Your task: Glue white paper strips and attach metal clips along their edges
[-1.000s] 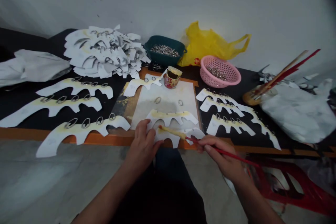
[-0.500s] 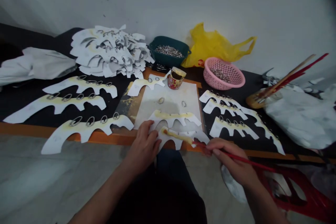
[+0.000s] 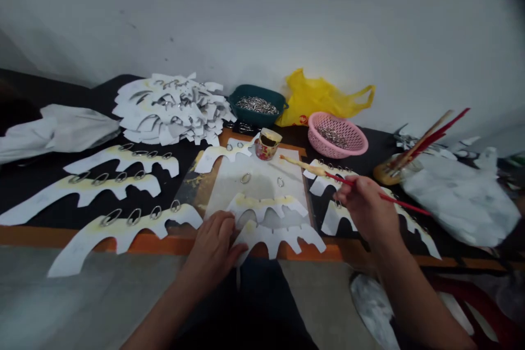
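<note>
My right hand [image 3: 365, 205] is closed round the red handle of a brush [image 3: 315, 168]. The brush is raised over the right side of the board, its yellowed bristles pointing left toward a small paper cup [image 3: 268, 145] of dark contents. My left hand [image 3: 215, 243] lies at the left end of a white cut-out piece [image 3: 279, 236] with a scalloped edge, fingers bent and thumb against it; the exact grip is partly hidden. Just behind lies another white piece [image 3: 266, 206], yellow along its top edge. Two metal rings [image 3: 245, 178] rest on the pale sheet [image 3: 262, 167].
White pieces with rings [image 3: 135, 219] lie at left and right. Behind are a white stack [image 3: 172, 109], a green basket [image 3: 258, 105] and a pink basket [image 3: 337, 134] of metal parts, and a yellow bag [image 3: 324, 98]. A brush jar [image 3: 388, 172] stands right.
My right hand has lifted the brush off the front white piece and moved it up toward the cup. My left hand stays at the piece's left end. The view has tilted up.
</note>
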### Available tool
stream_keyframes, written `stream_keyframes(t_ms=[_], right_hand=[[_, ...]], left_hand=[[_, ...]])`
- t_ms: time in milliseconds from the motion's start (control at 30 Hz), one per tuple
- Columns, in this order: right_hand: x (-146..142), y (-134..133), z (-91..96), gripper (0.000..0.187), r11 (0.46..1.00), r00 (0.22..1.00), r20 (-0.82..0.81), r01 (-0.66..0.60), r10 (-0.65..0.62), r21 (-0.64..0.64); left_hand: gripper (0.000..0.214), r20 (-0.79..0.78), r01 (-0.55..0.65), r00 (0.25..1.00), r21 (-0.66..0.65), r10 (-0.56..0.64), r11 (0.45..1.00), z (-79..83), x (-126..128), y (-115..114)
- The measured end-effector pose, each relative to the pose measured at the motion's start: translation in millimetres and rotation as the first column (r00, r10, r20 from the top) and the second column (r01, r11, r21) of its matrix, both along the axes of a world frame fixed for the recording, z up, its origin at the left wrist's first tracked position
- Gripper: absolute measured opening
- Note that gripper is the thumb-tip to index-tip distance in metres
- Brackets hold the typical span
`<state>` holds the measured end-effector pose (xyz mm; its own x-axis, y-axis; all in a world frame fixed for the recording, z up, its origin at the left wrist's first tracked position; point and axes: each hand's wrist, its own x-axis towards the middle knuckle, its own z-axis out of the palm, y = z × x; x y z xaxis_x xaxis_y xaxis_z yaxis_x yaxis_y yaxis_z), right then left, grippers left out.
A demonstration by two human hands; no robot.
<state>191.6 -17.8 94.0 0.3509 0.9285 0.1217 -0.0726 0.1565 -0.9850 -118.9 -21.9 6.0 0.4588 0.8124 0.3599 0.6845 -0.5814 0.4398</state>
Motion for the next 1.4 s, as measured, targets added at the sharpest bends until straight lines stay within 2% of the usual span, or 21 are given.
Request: stream_keyframes(t_ms=[67, 167, 267, 333, 433, 533, 600, 733, 800, 867, 1000, 1067, 1133, 1200, 1267, 1333, 1400], right_hand=[[-8, 29, 5.3, 0.017, 1.000, 0.999, 0.032, -0.005, 0.005, 0.021], [-22, 64, 10.0, 0.023, 0.999, 0.992, 0.121, -0.026, 0.022, 0.026], [-36, 86, 13.4, 0.028, 0.999, 0.939, 0.343, -0.032, 0.027, 0.011], [-45, 97, 16.7, 0.029, 0.999, 0.847, 0.529, -0.051, 0.049, -0.011], [-57, 114, 24.7, 0.028, 0.995, 0.720, 0.687, -0.071, 0.102, -0.074], [-66, 134, 34.0, 0.026, 0.990, 0.666, 0.737, -0.025, 0.118, -0.137], [-67, 146, 37.0, 0.026, 0.984, 0.697, 0.705, -0.013, 0.135, -0.176], [-59, 153, 31.3, 0.028, 0.969, 0.894, 0.414, -0.077, 0.170, -0.233], [-53, 146, 28.1, 0.031, 0.975, 0.938, 0.314, -0.082, 0.146, -0.206], [-49, 132, 29.8, 0.033, 0.988, 0.933, 0.341, -0.064, 0.110, -0.143], [-43, 93, 45.8, 0.032, 0.999, 0.837, 0.545, -0.021, 0.037, -0.036], [-36, 76, 50.3, 0.030, 1.000, 0.837, 0.547, 0.023, -0.021, 0.004], [-26, 66, 46.7, 0.027, 0.995, 0.912, 0.397, 0.079, -0.097, 0.062], [-14, 62, 35.4, 0.026, 0.985, 0.978, 0.144, 0.139, -0.153, 0.106], [-4, 63, 20.4, 0.025, 0.972, 0.977, -0.046, 0.210, -0.207, 0.106], [2, 66, 6.4, 0.024, 0.960, 0.955, -0.132, 0.275, -0.265, 0.061], [3, 70, -2.7, 0.022, 0.964, 0.944, -0.196, 0.264, -0.264, -0.027]], left_hand=[[0.026, 0.022, 0.002, 1.000, -0.009, -0.002, 1.000, 4.4, -4, 2], [0.021, 0.027, -0.017, 0.999, -0.035, 0.018, 0.999, 25.3, -2, 17], [0.021, 0.054, -0.099, 0.993, -0.129, 0.107, 0.987, 52.6, 19, 53], [0.028, 0.085, -0.178, 0.974, -0.285, 0.210, 0.942, 63.4, 42, 87], [0.034, 0.106, -0.294, 0.933, -0.324, 0.344, 0.899, 62.1, 80, 135], [0.039, 0.138, -0.407, 0.870, -0.340, 0.473, 0.848, 48.7, 109, 161], [0.042, 0.167, -0.459, 0.831, -0.335, 0.531, 0.823, 39.6, 122, 165], [0.037, 0.229, -0.528, 0.767, -0.303, 0.599, 0.793, 27.7, 137, 162], [0.034, 0.252, -0.551, 0.744, -0.291, 0.618, 0.782, 24.3, 141, 161], [0.032, 0.268, -0.563, 0.732, -0.282, 0.627, 0.777, 22.0, 143, 162], [0.031, 0.278, -0.555, 0.735, -0.278, 0.619, 0.784, 19.8, 142, 164], [0.032, 0.272, -0.535, 0.752, -0.280, 0.601, 0.797, 19.1, 138, 164], [0.034, 0.265, -0.508, 0.775, -0.282, 0.574, 0.814, 18.7, 133, 165], [0.038, 0.253, -0.484, 0.795, -0.286, 0.552, 0.827, 19.5, 127, 165], [0.045, 0.238, -0.474, 0.805, -0.292, 0.543, 0.831, 22.8, 121, 164], [0.052, 0.221, -0.476, 0.810, -0.294, 0.544, 0.829, 29.5, 115, 162], [0.056, 0.206, -0.473, 0.819, -0.286, 0.535, 0.833, 38.9, 107, 157]])
